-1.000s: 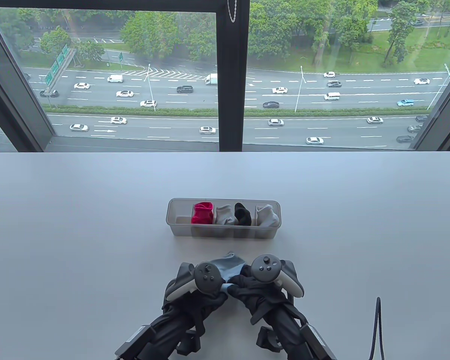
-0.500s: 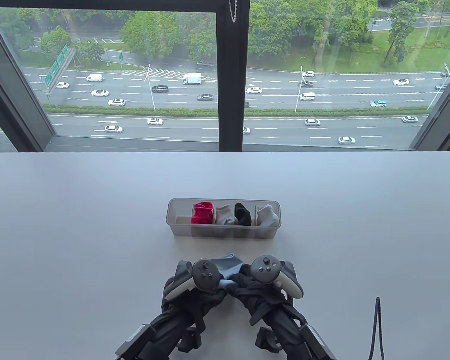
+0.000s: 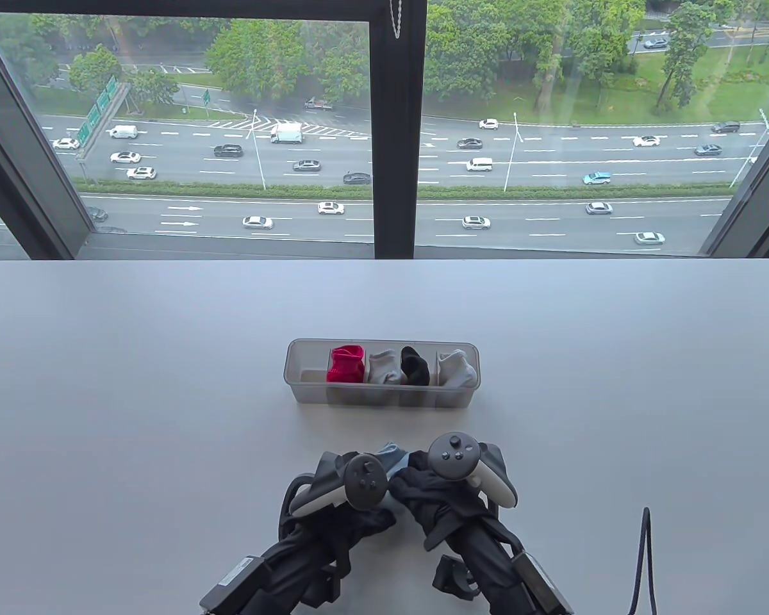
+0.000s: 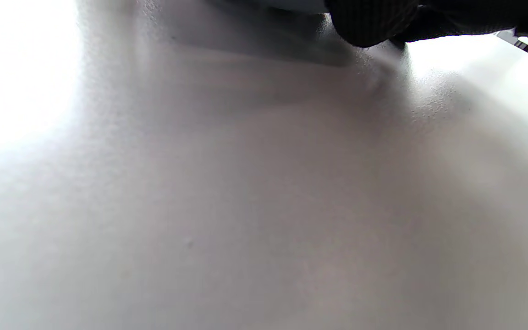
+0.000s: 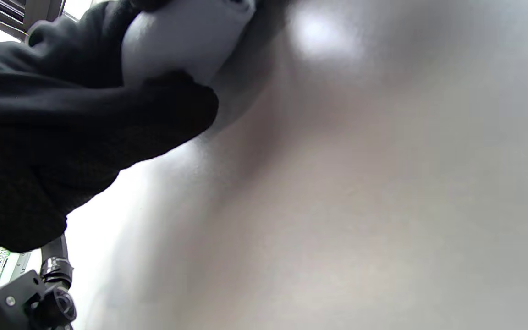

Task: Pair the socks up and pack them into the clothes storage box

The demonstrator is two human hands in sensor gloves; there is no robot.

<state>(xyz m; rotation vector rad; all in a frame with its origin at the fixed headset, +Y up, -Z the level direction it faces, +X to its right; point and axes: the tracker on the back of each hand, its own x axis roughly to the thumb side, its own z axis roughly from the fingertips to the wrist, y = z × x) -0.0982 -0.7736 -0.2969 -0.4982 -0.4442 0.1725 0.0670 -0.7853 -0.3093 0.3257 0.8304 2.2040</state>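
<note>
White table (image 3: 166, 384) below a window over a highway. Near its front edge, light blue sock (image 3: 389, 456) bunched between left hand (image 3: 349, 490) and right hand (image 3: 445, 480), both gripping it. Just behind, clear storage box (image 3: 382, 398) holding red, grey, black and white socks.

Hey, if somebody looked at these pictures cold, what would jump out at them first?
Probably the two gloved hands, left hand and right hand, pressed together at the table's near edge around a light blue sock. Just beyond them sits the clear storage box, with a bright pink sock bundle standing out beside the grey, black and white ones.
</note>
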